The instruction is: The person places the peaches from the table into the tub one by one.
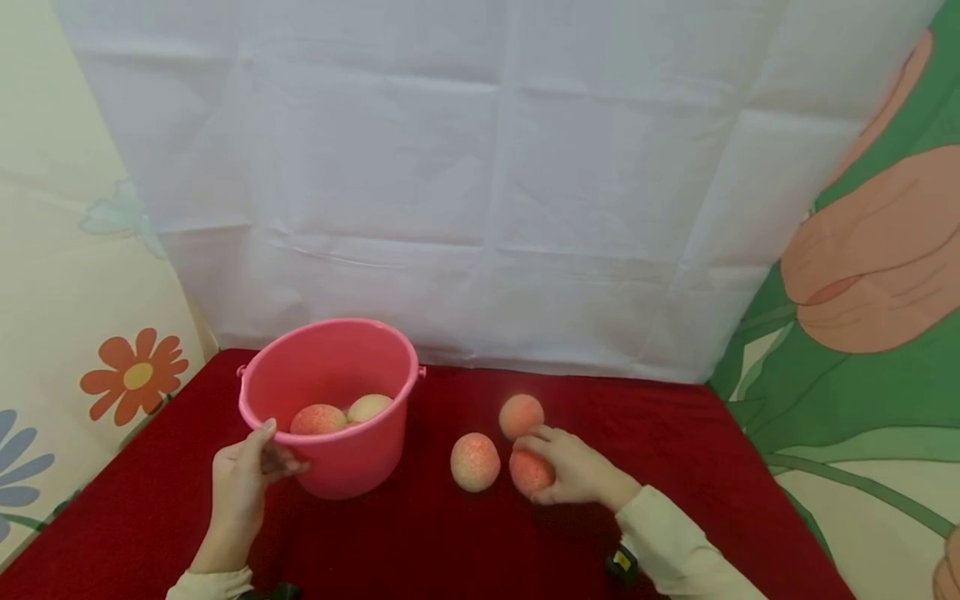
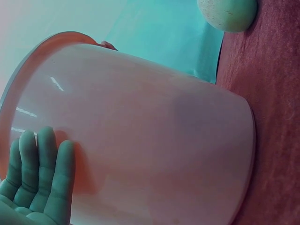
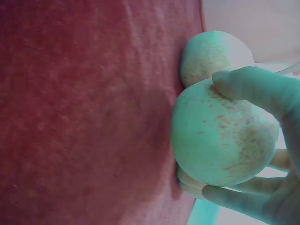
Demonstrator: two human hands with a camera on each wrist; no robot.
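A pink bucket (image 1: 356,462) stands on the left part of the table, tilted slightly. My left hand (image 1: 238,496) pinches its near left rim, thumb over the edge and fingers against the outer wall (image 2: 140,131). Inside lie peaches: a reddish one (image 1: 318,419) and a paler one (image 1: 369,407); the bucket's bottom is hidden. To the right, my right hand (image 1: 573,468) grips a reddish peach (image 1: 531,472) between thumb and fingers, and in the right wrist view this peach (image 3: 220,133) sits at or very near the cloth. Two more peaches lie close by, one left (image 1: 476,462) and one behind (image 1: 521,416).
Dark red cloth (image 1: 420,550) covers the table. A white sheet (image 1: 480,208) hangs at the back, with a flowered cloth (image 1: 135,375) on the left and a green leafy one (image 1: 862,392) on the right. Small knobs stick out at the bucket's sides.
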